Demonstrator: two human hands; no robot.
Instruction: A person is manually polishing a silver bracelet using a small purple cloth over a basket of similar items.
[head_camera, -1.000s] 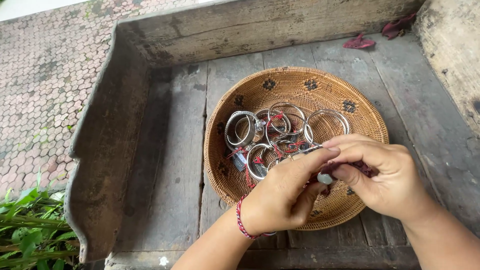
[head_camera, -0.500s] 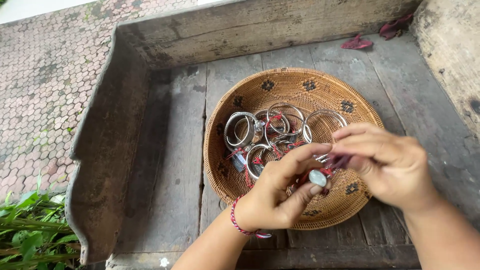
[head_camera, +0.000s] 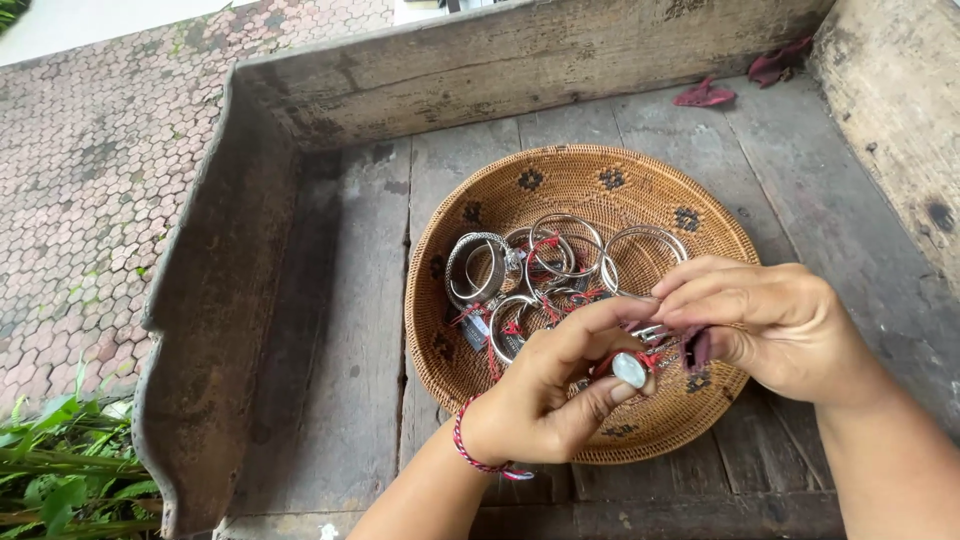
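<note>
- Left hand (head_camera: 545, 400) over the near rim of the basket (head_camera: 520, 190), fingers curled, thumb and forefinger pinched on a small ring with a pale oval stone (head_camera: 629, 369).
- Red string bracelet (head_camera: 472, 455) around the left wrist.
- Right hand (head_camera: 770, 325) just beside the left, fingers bent and closed on the red thread and tag (head_camera: 690, 347) tied to the same ring; fingertips of both hands nearly touching.
- Ring held above the basket's near right part, not lying among the rest.
- Round woven basket, brown with small dark star marks, resting on the grey plank counter (head_camera: 350, 330).
- Heap of silver bangles (head_camera: 545, 265) inside the basket, left of centre and toward the far side, several overlapping, with red threads and small tags among them.
- One wide band (head_camera: 477, 268) at the left of the heap, tilted on its edge.
- Raised wooden edge (head_camera: 210, 290) along the left of the counter, thick beam along the far side.
- Two dark red petals or scraps (head_camera: 705, 95) on the planks at the far right, well apart from the basket.
- Paved ground (head_camera: 90, 180) of small hexagonal stones beyond the left edge, green leaves (head_camera: 50, 470) at the lower left.
</note>
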